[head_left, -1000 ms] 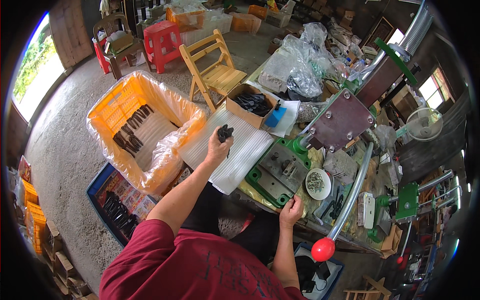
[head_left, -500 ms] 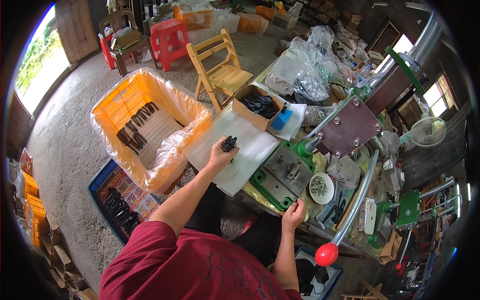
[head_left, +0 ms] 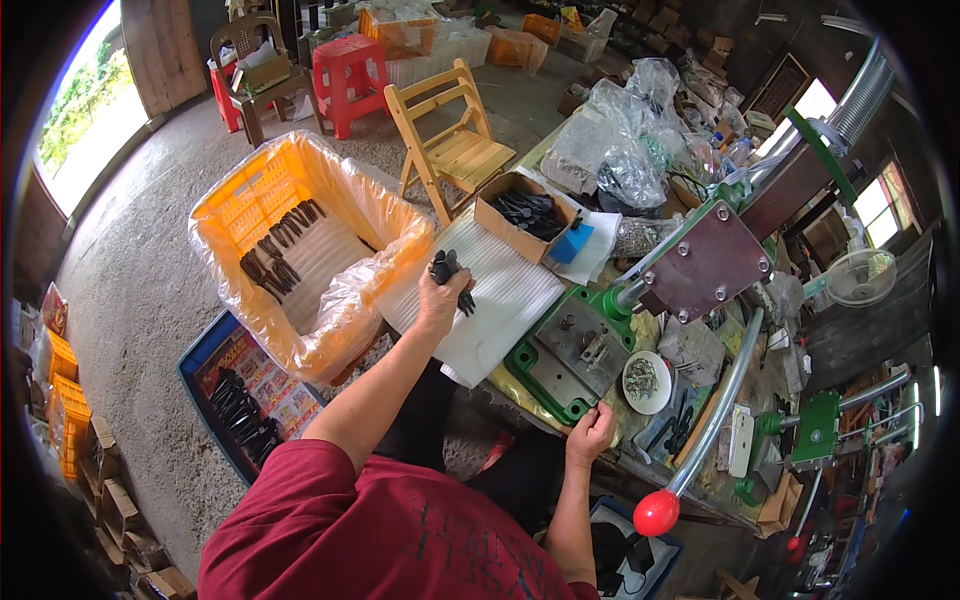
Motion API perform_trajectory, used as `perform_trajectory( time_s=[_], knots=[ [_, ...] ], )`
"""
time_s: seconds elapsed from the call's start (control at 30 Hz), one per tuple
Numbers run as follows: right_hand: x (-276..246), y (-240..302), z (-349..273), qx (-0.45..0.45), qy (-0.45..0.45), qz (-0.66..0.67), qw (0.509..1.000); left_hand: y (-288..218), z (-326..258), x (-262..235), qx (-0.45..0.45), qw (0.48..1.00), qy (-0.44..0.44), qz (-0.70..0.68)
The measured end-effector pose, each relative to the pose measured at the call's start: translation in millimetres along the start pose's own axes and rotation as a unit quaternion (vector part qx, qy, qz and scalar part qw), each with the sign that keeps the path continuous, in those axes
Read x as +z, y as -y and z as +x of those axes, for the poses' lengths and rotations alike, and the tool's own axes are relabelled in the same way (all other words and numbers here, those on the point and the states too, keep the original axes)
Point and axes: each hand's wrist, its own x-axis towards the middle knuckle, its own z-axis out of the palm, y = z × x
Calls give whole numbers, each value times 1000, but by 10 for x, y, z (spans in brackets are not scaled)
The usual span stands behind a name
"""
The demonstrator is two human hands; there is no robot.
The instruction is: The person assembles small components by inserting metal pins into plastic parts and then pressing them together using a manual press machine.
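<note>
My left hand (head_left: 438,303) is closed around a bunch of slim black parts (head_left: 447,270), whose ends stick out above and beside my fingers. It hovers over the white foam sheet (head_left: 500,310) on the bench. My right hand (head_left: 590,436) is at the near corner of the green press base (head_left: 575,408), fingers curled in. Whatever it may pinch there is too small to make out. A metal fixture (head_left: 594,350) sits on the press plate. Beside it stands a white bowl (head_left: 661,388) of small metal pieces.
An open cardboard box (head_left: 485,220) of black parts stands behind the foam. To the left are a plastic-lined orange crate (head_left: 215,235) with rows of dark parts and a blue tray (head_left: 200,410) holding more. A red-knobbed lever (head_left: 656,512) juts out at the right.
My left hand has turned and shifted slightly left and away from me, so more of the black bunch shows. My right hand keeps its place at the press corner. The view has shifted slightly.
</note>
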Motion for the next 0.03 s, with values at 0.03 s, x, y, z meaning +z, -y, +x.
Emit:
perform_trajectory(
  time_s=[0.03],
  knots=[
    [-6,7,0,6,6,2,1000,6,20,-21,2,1000,4,1]
  ],
)
